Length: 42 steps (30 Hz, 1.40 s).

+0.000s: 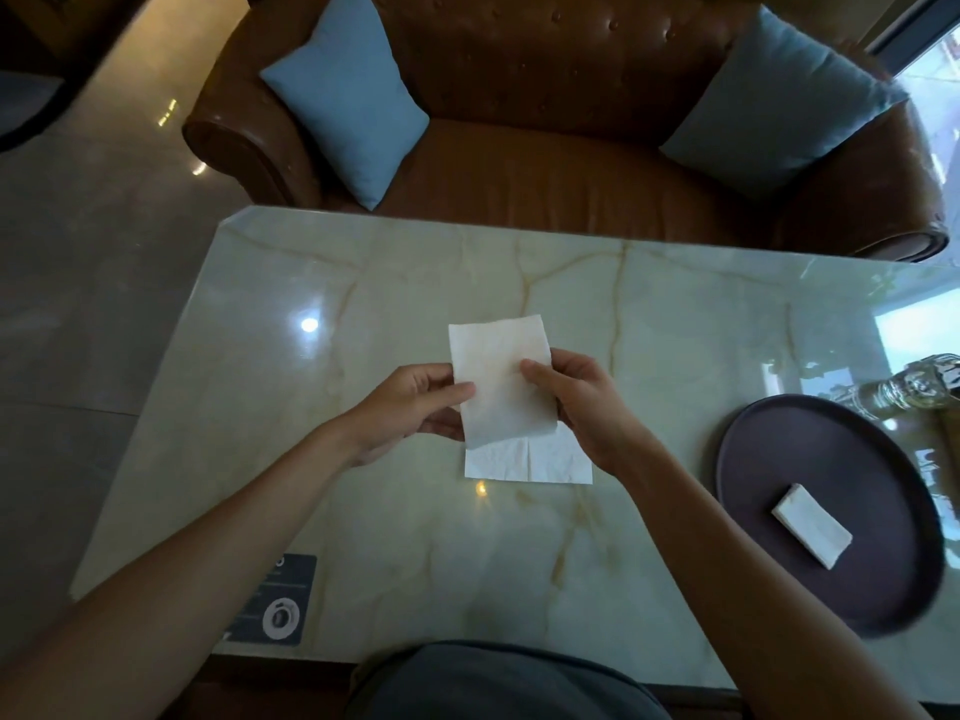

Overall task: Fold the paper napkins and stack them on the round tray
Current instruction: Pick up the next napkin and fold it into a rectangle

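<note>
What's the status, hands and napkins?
Left hand and right hand pinch held napkin. Another napkin flat on table. Folded napkin on round tray. Nothing blocking.

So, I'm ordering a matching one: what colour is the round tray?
Dark purple-brown, plain, no pattern. The round tray shows in the head view.

A napkin (501,381) is held between both hands above another napkin (527,462) on the table (395,522). Right of them, a tray (810,459) carries a folded napkin (811,525). Behind the table stands a sofa (545,163).
</note>
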{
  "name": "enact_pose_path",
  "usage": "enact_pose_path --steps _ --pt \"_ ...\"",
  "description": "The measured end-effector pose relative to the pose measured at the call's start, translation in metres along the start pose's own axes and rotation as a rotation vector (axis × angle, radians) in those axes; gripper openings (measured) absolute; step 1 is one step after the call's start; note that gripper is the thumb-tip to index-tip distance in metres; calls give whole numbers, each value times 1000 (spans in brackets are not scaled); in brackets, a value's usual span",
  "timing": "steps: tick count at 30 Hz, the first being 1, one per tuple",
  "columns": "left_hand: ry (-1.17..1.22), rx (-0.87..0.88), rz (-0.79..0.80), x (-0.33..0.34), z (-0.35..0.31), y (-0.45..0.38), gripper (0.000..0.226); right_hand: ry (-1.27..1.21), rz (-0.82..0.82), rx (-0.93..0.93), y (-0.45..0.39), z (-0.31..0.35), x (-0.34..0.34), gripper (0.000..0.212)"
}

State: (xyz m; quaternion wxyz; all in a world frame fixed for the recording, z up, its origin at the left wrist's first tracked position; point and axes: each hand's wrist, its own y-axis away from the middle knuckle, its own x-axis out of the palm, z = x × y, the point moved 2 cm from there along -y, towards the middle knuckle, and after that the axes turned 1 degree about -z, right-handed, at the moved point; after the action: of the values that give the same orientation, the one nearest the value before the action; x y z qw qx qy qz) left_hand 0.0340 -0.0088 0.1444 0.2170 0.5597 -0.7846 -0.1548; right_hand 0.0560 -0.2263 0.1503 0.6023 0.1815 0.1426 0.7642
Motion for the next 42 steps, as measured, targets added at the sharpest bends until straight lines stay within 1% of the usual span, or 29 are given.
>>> enact_pose_path --steps 4,8,10,13,16,18,20,24,27,29,32,35,37,38,39,41,42 --pt "-2 47 -147 7 -1 -9 25 56 -31 20 2 3 -6 20" --pt "-15 120 -227 13 -5 -7 22 87 -30 56 4 3 -11 19" --pt "16 116 -205 15 -6 -6 19 90 -49 62 5 3 -13 19" --pt "32 103 -157 19 -6 -4 24 78 -67 64 4 4 -12 18" --pt "36 116 -208 19 -5 -5 20 12 -66 70 5 6 -11 17" --pt "66 103 -249 18 -6 -7 17 -22 -75 80 5 7 -12 25" --pt "93 95 -255 18 -8 -7 20 -57 -88 100 5 9 -14 31" --pt "179 80 -206 14 -11 -7 27 -142 -88 95 4 13 -19 28" --pt "125 91 -178 11 -13 -8 36 -178 -119 110 2 15 -22 22" --pt "77 103 -168 11 -14 -7 37 -193 -129 154 -1 13 -21 21" --pt "41 111 -175 13 -17 -6 33 -53 -104 161 -4 11 -15 27" --pt "64 84 -183 11 -19 -8 27 7 -36 118 -4 13 -11 20" --pt "150 26 -165 9 -20 -10 41 34 -29 90 -5 15 -10 12" --pt "162 3 -163 9 -20 -11 44 52 -32 76 -5 17 -11 9" --pt "128 7 -171 9 -20 -11 38 68 -31 63 -5 18 -10 6" --pt "-27 65 -184 10 -21 -11 25 102 -22 49 -5 20 -10 3" --pt "-81 94 -177 11 -20 -11 22 133 -16 44 -5 21 -10 2"
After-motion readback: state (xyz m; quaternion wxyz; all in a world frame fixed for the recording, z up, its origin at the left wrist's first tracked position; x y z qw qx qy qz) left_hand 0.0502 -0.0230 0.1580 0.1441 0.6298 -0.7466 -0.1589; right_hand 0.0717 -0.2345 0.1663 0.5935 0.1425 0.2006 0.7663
